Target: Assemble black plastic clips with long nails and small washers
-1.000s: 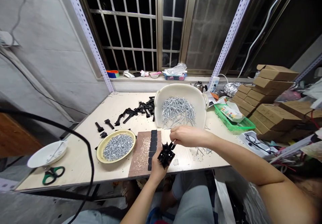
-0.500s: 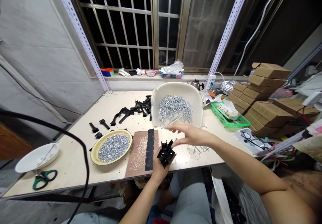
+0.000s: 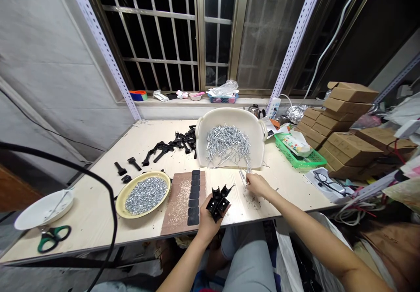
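Observation:
My left hand (image 3: 207, 222) is closed around a cluster of black plastic parts (image 3: 217, 203), held upright above the table's front edge. A thin silver long screw (image 3: 232, 187) sticks out at the cluster's upper right. To the right, my right hand (image 3: 257, 184) is down at the tabletop, its fingers pinched at a few long screws (image 3: 243, 177); the fingertips are partly hidden. Just beyond it stands a white plastic basin (image 3: 259, 141), tipped toward me, with a heap of long silver screws (image 3: 228, 141) inside.
A yellow bowl (image 3: 120, 211) of small metal pieces stands left of a brown board (image 3: 169, 222) bearing a row of black pads (image 3: 193, 202). More black plastic parts (image 3: 160, 152) lie behind. Green scissors (image 3: 54, 239), a green basket (image 3: 303, 164), glasses (image 3: 328, 184) and cardboard boxes (image 3: 352, 147) flank the work area.
My right hand has moved from beside the black parts down and right to the tabletop, its fingers closing at the long screws. My left hand keeps the cluster in nearly the same place.

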Motion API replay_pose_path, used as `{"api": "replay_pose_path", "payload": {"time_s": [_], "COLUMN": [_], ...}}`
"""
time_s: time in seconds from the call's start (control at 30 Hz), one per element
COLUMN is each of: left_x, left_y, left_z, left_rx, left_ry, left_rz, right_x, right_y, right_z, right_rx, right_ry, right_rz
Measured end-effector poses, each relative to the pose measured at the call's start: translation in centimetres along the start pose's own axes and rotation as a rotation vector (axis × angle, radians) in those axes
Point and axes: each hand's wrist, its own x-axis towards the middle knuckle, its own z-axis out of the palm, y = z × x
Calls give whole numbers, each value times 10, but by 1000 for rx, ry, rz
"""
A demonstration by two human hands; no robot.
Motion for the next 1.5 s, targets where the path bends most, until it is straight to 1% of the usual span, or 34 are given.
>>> {"api": "replay_pose_path", "payload": {"time_s": [0.03, 0.07, 0.17, 0.2, 0.23, 0.27, 0.37, 0.5, 0.57, 0.63, 0.67, 0.7, 0.77, 0.83, 0.9, 0.97, 1.03, 1.13, 1.27, 1.3, 1.33, 1.43, 1.47, 1.5], "left_x": [1, 2, 4, 5, 4, 4, 1, 0, 0, 2, 2, 2, 2, 1, 0, 0, 1, 1, 1, 2, 2, 6, 8, 9], "left_y": [1, 1, 4, 4, 5, 4, 3, 3, 4, 5, 6, 5, 4, 3, 2, 0, 0, -1, 1, 2, 4, 13, 17, 20], "left_z": [1, 2, 6, 7, 8, 9, 11, 8, 6, 6, 6, 6, 5, 4, 2, 1, -1, -1, -1, -1, -1, 1, 2, 3], "left_rx": [4, 5, -1, 1, 5, 12, 40, 49, 53, 48, 39, 29, 13, 18, 35, 57, 79, 100, 91, 83, 76, 43, 24, 3], "left_ry": [-9, -27, -120, -149, -169, -178, -180, -196, -200, -191, -180, -164, -126, -97, -92, -102, -106, -96, -84, -79, -74, -76, -80, -83], "left_rz": [2, 1, -8, -10, -10, -6, 19, 29, 29, 23, 17, 12, 13, 34, 56, 63, 62, 75, 79, 70, 58, 7, -13, -31], "right_x": [-3, -6, -23, -29, -35, -40, -50, -57, -55, -46, -39, -30, -10, 6, 15, 19, 19, 19, 14, 10, 5, -15, -22, -29], "right_y": [-4, -10, -35, -44, -53, -60, -73, -74, -70, -63, -58, -51, -36, -23, -16, -15, -17, -19, -15, -16, -18, -32, -39, -47], "right_z": [-7, -16, -38, -43, -46, -47, -44, -40, -43, -46, -47, -46, -38, -23, -3, 16, 28, 29, 10, 3, -4, -23, -29, -34], "right_rx": [81, 210, 736, 859, 912, 918, 821, 739, 699, 637, 585, 495, 253, 39, -39, -48, -47, 1, 139, 240, 391, 957, 1091, 1164], "right_ry": [57, 139, 425, 486, 510, 514, 484, 475, 401, 317, 299, 286, 234, 129, 55, 25, 0, -21, -25, -15, 2, 55, 65, 76], "right_rz": [-40, -97, -316, -378, -424, -458, -518, -524, -546, -562, -530, -448, -188, 32, 133, 178, 212, 226, 169, 127, 66, -170, -237, -283]}}
